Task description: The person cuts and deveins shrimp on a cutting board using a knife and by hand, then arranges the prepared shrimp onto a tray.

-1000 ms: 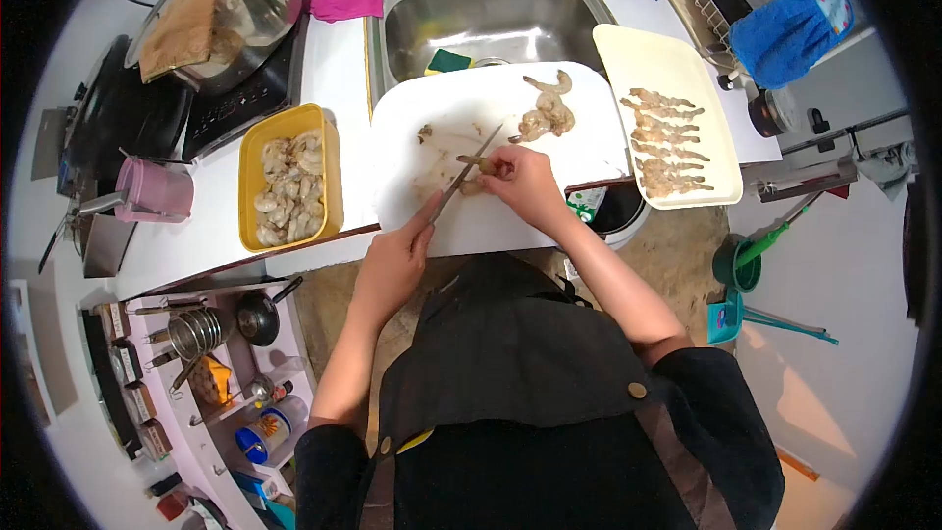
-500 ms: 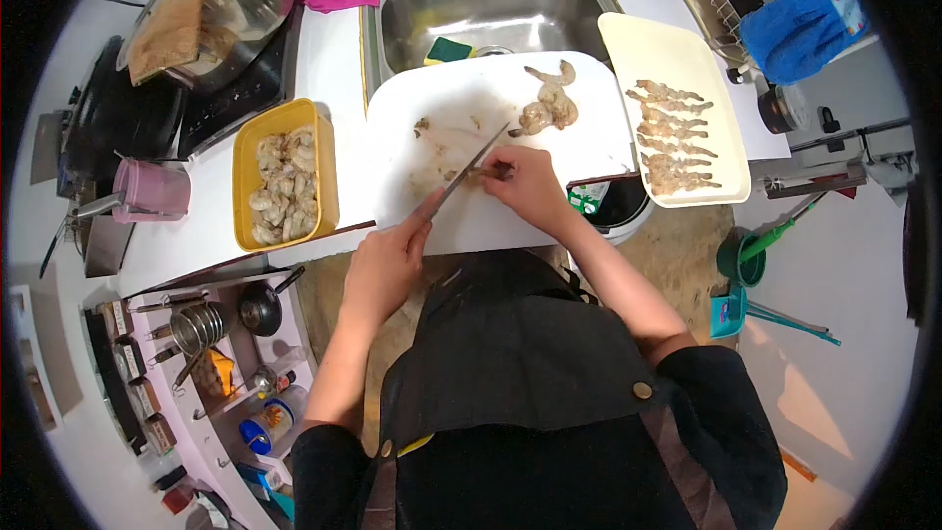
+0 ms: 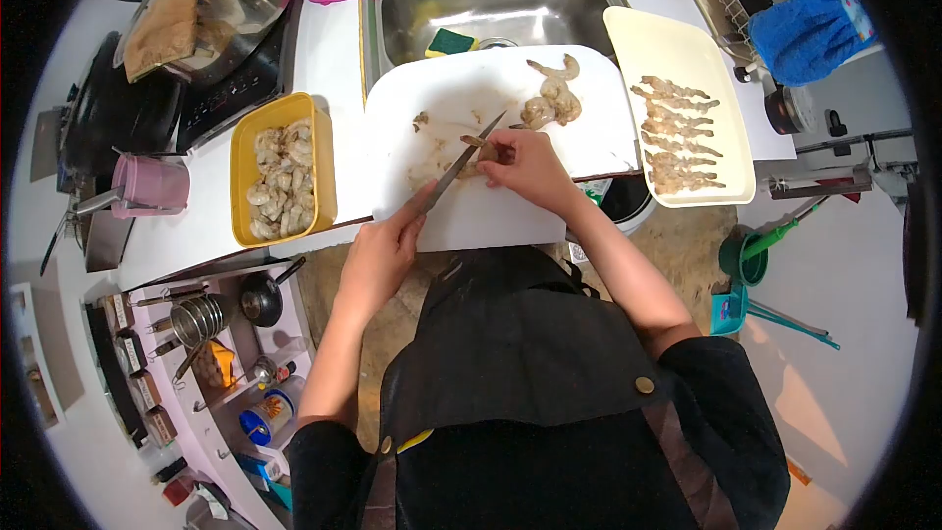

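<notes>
My left hand [image 3: 390, 245] is closed round the handle of a knife [image 3: 459, 175], whose blade points up and to the right over the white cutting board [image 3: 412, 88]. Between the fingers of my right hand [image 3: 525, 167] is a shrimp [image 3: 475, 144], partly hidden by the fingers and the blade. The knife lies close against the shrimp; whether it cuts in, I cannot tell. Several more shrimp [image 3: 552, 106] are heaped at the board's upper right. Small dark scraps [image 3: 422, 120] and wet smears mark the board's left and middle.
A yellow tub [image 3: 327, 177] of shrimp stands left of the board. On the right, a cream tray [image 3: 677, 49] carries a row of straightened shrimp. The steel sink [image 3: 530, 10], with a sponge [image 3: 451, 42], lies behind. A pot [image 3: 221, 29] sits on the stove at far left.
My right hand has shifted slightly right and raised the shrimp, so its end now shows beside the blade. My left hand and the knife have moved slightly left and down.
</notes>
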`<state>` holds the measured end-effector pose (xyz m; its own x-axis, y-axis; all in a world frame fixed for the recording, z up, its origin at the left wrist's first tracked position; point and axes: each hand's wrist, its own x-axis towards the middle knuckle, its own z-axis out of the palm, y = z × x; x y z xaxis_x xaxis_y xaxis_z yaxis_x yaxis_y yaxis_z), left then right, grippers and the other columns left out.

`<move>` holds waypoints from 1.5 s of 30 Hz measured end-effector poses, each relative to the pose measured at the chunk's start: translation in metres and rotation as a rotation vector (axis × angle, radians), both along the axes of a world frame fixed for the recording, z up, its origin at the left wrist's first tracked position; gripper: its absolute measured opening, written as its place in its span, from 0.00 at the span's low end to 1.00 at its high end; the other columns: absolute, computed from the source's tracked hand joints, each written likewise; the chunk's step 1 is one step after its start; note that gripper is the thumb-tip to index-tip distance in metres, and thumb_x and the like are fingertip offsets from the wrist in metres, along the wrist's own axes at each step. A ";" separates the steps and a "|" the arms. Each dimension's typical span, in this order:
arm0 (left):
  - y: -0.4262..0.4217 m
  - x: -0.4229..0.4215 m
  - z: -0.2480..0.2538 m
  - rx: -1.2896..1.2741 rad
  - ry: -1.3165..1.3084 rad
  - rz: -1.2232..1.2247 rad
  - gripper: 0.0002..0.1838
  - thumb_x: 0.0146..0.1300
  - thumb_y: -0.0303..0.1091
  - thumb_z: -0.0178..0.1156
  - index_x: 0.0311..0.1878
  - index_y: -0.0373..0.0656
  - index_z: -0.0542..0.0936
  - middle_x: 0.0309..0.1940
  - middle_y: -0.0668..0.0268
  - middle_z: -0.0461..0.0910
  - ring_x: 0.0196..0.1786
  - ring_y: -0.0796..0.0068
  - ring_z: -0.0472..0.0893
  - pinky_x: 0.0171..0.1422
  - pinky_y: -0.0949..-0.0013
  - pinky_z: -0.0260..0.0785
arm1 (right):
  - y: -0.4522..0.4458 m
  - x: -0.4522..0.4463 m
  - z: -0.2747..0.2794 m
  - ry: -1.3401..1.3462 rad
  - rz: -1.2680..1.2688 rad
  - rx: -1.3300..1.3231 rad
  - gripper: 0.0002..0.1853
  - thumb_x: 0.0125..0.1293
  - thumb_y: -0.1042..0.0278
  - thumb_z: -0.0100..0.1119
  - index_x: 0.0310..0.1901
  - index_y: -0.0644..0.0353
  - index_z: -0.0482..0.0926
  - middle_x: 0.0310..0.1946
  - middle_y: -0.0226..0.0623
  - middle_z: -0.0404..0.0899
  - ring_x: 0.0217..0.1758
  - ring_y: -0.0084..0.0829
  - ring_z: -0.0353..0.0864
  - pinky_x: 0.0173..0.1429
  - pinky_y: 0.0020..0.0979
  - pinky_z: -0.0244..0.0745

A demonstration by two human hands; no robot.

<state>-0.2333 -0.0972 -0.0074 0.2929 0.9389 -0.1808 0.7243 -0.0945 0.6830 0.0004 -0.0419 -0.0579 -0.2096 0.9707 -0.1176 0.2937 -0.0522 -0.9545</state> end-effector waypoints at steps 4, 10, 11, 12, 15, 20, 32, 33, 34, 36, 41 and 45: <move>-0.005 0.005 0.015 -0.186 0.028 0.065 0.22 0.71 0.34 0.51 0.68 0.60 0.72 0.24 0.45 0.75 0.32 0.43 0.78 0.40 0.58 0.71 | 0.000 0.000 -0.005 0.029 -0.008 -0.009 0.05 0.59 0.79 0.64 0.33 0.69 0.77 0.24 0.33 0.78 0.27 0.20 0.81 0.33 0.24 0.77; -0.020 -0.001 0.003 -0.146 -0.096 0.083 0.23 0.72 0.31 0.50 0.69 0.56 0.71 0.20 0.50 0.72 0.22 0.58 0.74 0.36 0.63 0.70 | -0.002 -0.003 -0.006 0.077 -0.045 0.023 0.07 0.57 0.77 0.65 0.33 0.70 0.78 0.23 0.39 0.79 0.24 0.26 0.82 0.30 0.28 0.78; -0.023 -0.006 -0.003 -0.119 -0.070 0.075 0.23 0.72 0.31 0.50 0.69 0.56 0.70 0.19 0.51 0.71 0.21 0.61 0.73 0.36 0.64 0.70 | -0.002 -0.004 -0.006 0.094 -0.052 0.016 0.06 0.57 0.77 0.65 0.33 0.70 0.78 0.24 0.39 0.79 0.24 0.26 0.82 0.30 0.28 0.78; -0.026 -0.008 -0.004 -0.092 -0.044 0.067 0.23 0.72 0.30 0.50 0.69 0.56 0.70 0.18 0.53 0.70 0.21 0.65 0.73 0.35 0.65 0.70 | -0.002 -0.004 -0.005 0.085 -0.050 -0.004 0.06 0.58 0.78 0.64 0.34 0.70 0.78 0.25 0.38 0.80 0.26 0.25 0.82 0.31 0.27 0.78; -0.035 -0.015 0.006 -0.143 -0.009 0.082 0.22 0.72 0.31 0.51 0.69 0.55 0.71 0.18 0.58 0.70 0.20 0.69 0.71 0.33 0.67 0.69 | -0.001 -0.004 -0.003 0.087 -0.058 -0.029 0.05 0.59 0.79 0.64 0.34 0.70 0.77 0.26 0.36 0.80 0.27 0.24 0.82 0.33 0.26 0.79; -0.027 -0.018 0.035 -0.311 -0.112 0.159 0.22 0.72 0.31 0.50 0.68 0.55 0.71 0.18 0.63 0.70 0.22 0.76 0.71 0.32 0.68 0.68 | -0.002 0.001 0.000 -0.006 -0.038 0.034 0.05 0.59 0.80 0.64 0.34 0.71 0.78 0.27 0.34 0.80 0.29 0.24 0.82 0.35 0.26 0.80; 0.005 0.005 0.004 -0.102 -0.027 -0.010 0.23 0.71 0.30 0.50 0.68 0.55 0.72 0.21 0.56 0.73 0.24 0.68 0.74 0.38 0.64 0.71 | 0.003 -0.001 -0.004 -0.119 -0.003 0.110 0.06 0.57 0.80 0.66 0.34 0.72 0.78 0.29 0.38 0.83 0.30 0.23 0.83 0.35 0.24 0.81; 0.003 0.003 0.004 -0.094 -0.014 -0.017 0.23 0.72 0.30 0.49 0.69 0.55 0.71 0.21 0.60 0.72 0.24 0.73 0.72 0.37 0.67 0.70 | 0.003 -0.002 -0.006 -0.092 -0.017 0.101 0.06 0.57 0.81 0.66 0.34 0.72 0.78 0.30 0.38 0.83 0.30 0.23 0.83 0.35 0.24 0.80; 0.001 0.002 0.004 -0.084 -0.003 -0.025 0.22 0.73 0.30 0.49 0.69 0.55 0.71 0.21 0.63 0.71 0.24 0.77 0.71 0.36 0.69 0.70 | 0.004 -0.003 -0.008 -0.067 -0.032 0.095 0.06 0.57 0.81 0.66 0.34 0.72 0.78 0.30 0.38 0.83 0.30 0.23 0.83 0.35 0.25 0.80; -0.006 0.001 0.012 -0.173 -0.018 0.025 0.22 0.72 0.31 0.50 0.68 0.55 0.72 0.20 0.58 0.72 0.24 0.70 0.73 0.37 0.66 0.71 | 0.005 -0.003 -0.012 -0.045 -0.047 0.099 0.06 0.56 0.81 0.66 0.34 0.72 0.78 0.31 0.39 0.83 0.30 0.23 0.83 0.35 0.25 0.80; -0.030 -0.019 0.011 -0.248 -0.063 0.080 0.22 0.72 0.32 0.49 0.68 0.54 0.72 0.18 0.63 0.71 0.23 0.76 0.73 0.35 0.69 0.70 | 0.008 0.000 -0.016 -0.095 -0.051 0.226 0.08 0.55 0.81 0.67 0.35 0.72 0.77 0.30 0.39 0.81 0.29 0.23 0.83 0.33 0.26 0.79; -0.027 -0.033 0.031 -0.414 -0.084 0.126 0.22 0.73 0.32 0.49 0.69 0.54 0.72 0.19 0.67 0.71 0.22 0.81 0.70 0.32 0.72 0.68 | 0.007 0.002 -0.010 -0.154 -0.063 0.238 0.10 0.53 0.79 0.70 0.34 0.70 0.77 0.27 0.39 0.80 0.28 0.24 0.82 0.33 0.26 0.78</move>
